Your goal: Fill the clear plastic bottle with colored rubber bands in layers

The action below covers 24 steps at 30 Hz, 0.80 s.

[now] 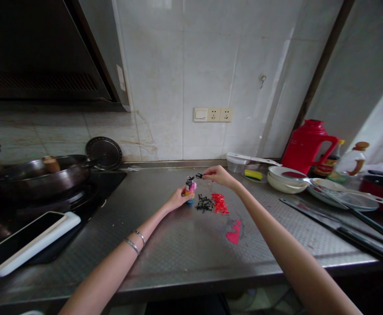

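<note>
My left hand [176, 199] is closed around a small, brightly coloured bottle [189, 190] standing upright on the counter. Black bits [190, 179] show at the bottle's mouth, and something pink is at its side. Just right of the mouth and slightly above it, my right hand [222, 175] pinches a few thin black strips [199, 176] between its fingertips. On the counter below lie a loose pile of black strips [204, 203] and, touching it on the right, a pile of red strips [220, 203]. Nearer to me is a flat pinkish-red heart-like shape [234, 234].
The metal counter [178, 258] ends at a front edge. At left are a pan [43, 179] on the hob and a phone on a white device [40, 251]. On the right stand bowls [286, 183], a yellow sponge [253, 174], a red thermos [304, 146] and long black-handled utensils [322, 223].
</note>
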### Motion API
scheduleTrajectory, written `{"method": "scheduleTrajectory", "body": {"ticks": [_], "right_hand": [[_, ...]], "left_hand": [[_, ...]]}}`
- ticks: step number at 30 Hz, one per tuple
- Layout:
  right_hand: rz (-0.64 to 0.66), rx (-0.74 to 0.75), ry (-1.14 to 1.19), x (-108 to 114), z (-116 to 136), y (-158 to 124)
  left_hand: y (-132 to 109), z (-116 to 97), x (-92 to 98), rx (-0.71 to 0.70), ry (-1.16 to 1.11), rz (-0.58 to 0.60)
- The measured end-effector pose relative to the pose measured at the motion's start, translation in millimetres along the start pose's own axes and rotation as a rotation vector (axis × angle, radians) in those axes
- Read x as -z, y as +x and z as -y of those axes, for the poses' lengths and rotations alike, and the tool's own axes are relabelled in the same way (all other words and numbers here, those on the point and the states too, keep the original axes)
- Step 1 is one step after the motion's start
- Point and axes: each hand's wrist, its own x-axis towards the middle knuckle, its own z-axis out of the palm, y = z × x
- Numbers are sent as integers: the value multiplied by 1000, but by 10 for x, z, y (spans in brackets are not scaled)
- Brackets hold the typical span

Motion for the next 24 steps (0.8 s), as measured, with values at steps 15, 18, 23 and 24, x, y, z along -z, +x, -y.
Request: {"method": "scheduleTrajectory", "body": {"ticks": [15,18,23,24], "right_hand": [[302,150,-636,-67,580,459],[364,143,-641,-101,655,465],[396,96,-632,-158,660,501],[396,89,-628,-167,651,511]], "left_hand": [[-12,-19,13,-35,55,5],[-2,12,7,-43,50,3],[-6,3,6,-40,25,11],[-9,-6,8,-37,21,11]]}}
